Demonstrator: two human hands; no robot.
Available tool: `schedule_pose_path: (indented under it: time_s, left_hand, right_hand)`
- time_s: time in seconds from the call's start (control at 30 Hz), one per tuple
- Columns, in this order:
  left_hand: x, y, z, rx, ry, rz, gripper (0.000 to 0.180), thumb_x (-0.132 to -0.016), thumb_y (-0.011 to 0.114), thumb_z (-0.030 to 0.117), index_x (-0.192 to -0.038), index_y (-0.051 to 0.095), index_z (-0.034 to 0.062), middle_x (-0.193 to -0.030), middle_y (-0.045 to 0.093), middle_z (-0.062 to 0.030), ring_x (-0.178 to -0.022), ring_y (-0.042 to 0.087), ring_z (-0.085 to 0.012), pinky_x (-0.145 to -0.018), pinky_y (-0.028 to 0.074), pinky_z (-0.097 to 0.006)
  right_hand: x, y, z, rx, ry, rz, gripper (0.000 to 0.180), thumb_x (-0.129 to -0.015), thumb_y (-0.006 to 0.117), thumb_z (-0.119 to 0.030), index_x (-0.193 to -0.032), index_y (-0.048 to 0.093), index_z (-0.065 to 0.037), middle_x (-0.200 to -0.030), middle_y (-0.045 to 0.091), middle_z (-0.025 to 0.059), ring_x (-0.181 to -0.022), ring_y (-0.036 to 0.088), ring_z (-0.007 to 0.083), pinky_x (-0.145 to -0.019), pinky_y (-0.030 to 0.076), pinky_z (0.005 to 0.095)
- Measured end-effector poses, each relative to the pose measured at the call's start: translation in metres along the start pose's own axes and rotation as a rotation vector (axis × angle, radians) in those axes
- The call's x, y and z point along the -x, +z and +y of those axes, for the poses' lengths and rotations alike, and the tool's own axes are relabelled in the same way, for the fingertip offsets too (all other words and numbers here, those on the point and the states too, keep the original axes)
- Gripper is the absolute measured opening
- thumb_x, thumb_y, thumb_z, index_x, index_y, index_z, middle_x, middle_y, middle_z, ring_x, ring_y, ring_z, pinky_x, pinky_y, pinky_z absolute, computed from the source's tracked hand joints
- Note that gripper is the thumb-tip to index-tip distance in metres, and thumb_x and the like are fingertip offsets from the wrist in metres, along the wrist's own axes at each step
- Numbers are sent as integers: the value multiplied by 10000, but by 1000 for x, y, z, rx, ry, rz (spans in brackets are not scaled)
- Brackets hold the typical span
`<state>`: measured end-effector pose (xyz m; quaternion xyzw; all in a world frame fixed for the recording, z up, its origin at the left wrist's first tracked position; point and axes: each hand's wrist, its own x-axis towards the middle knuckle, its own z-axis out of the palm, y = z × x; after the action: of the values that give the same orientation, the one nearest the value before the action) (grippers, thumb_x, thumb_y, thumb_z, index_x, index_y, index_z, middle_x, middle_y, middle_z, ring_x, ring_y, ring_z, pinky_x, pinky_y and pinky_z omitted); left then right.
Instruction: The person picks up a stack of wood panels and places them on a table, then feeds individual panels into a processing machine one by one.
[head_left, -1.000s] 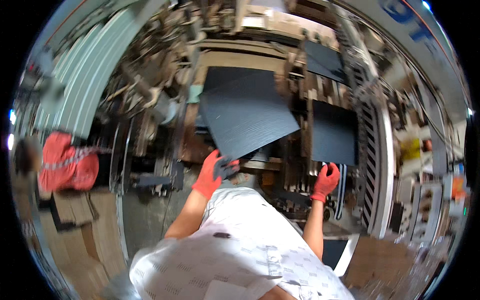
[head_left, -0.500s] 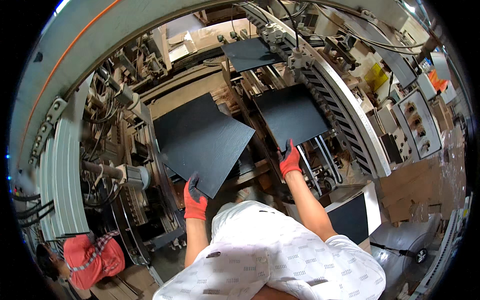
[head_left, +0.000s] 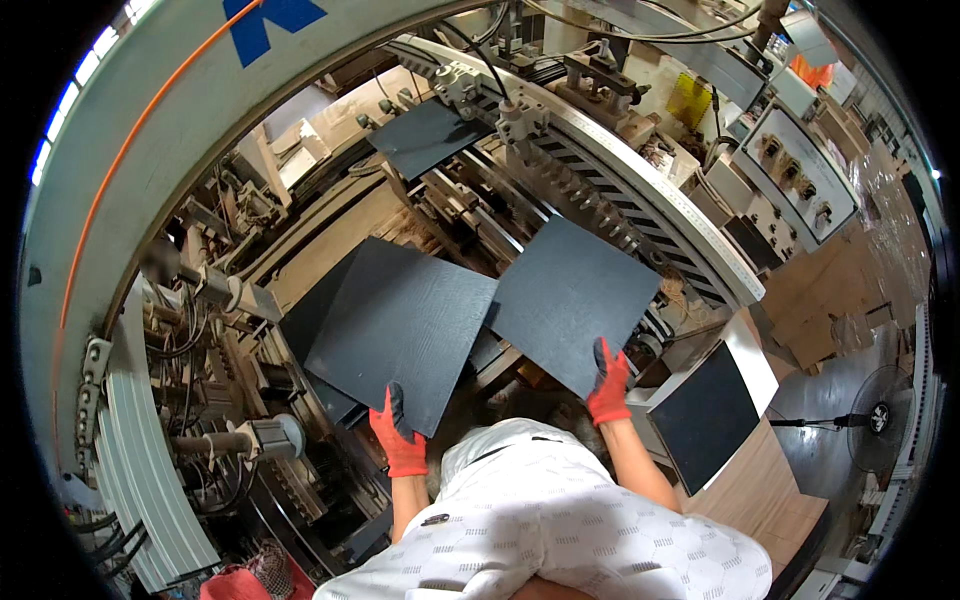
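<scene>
My left hand [head_left: 398,438], in a red glove, grips the near corner of a black square board [head_left: 400,330] held over the machine bed. My right hand [head_left: 608,386], also in a red glove, holds the near edge of a second black square board [head_left: 573,297] just to the right. The two boards lie side by side, their inner edges nearly touching. A third black board [head_left: 425,137] rests farther back on the machine. Beneath the left board a dark stack [head_left: 305,325] shows at its left edge.
A long toothed metal rail [head_left: 640,205] curves along the right of the boards. Another black panel [head_left: 705,415] sits on a wooden stand at my right. A control box [head_left: 800,180] with knobs and a floor fan [head_left: 880,418] stand farther right. Cylinders and cables [head_left: 200,440] crowd the left.
Both boards have moved closer together and lower in view. My right hand has shifted right with its board; my left hand still grips the left board's corner.
</scene>
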<state>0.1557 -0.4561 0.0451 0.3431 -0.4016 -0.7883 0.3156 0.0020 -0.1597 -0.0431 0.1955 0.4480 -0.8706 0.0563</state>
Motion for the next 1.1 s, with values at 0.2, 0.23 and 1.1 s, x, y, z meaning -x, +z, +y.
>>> schedule_pose_path:
  time_s: [0.2, 0.23, 1.1]
  left_hand:
    - [-42, -6, -34, -1138, 716, -466, 411, -933, 651, 173, -1300, 554, 14, -1254, 612, -71, -1147, 564, -181, -947, 472, -345]
    - [-52, 10, -45, -607, 250, -477, 448, -896, 652, 140, -1314, 544, 17, -1248, 615, -79, -1146, 562, -193, -977, 450, -358]
    - [-140, 226, -225, 286, -319, -121, 320, -841, 709, 84, -1148, 627, 53, -1036, 677, -98, -865, 647, -291, -758, 554, -449]
  right_hand:
    - [74, -124, -28, 1210, -650, 86, 427, -954, 572, -200, -1356, 539, -61, -1336, 451, 142, -1230, 469, 256, -1019, 412, 375]
    - [85, -130, -34, 1161, -636, 120, 423, -958, 567, -201, -1358, 539, -68, -1334, 451, 144, -1229, 469, 258, -1018, 412, 378]
    - [260, -142, -56, 624, -667, 888, 453, -1005, 508, -235, -1391, 477, 1, -1365, 489, 180, -1238, 487, 297, -1061, 391, 414]
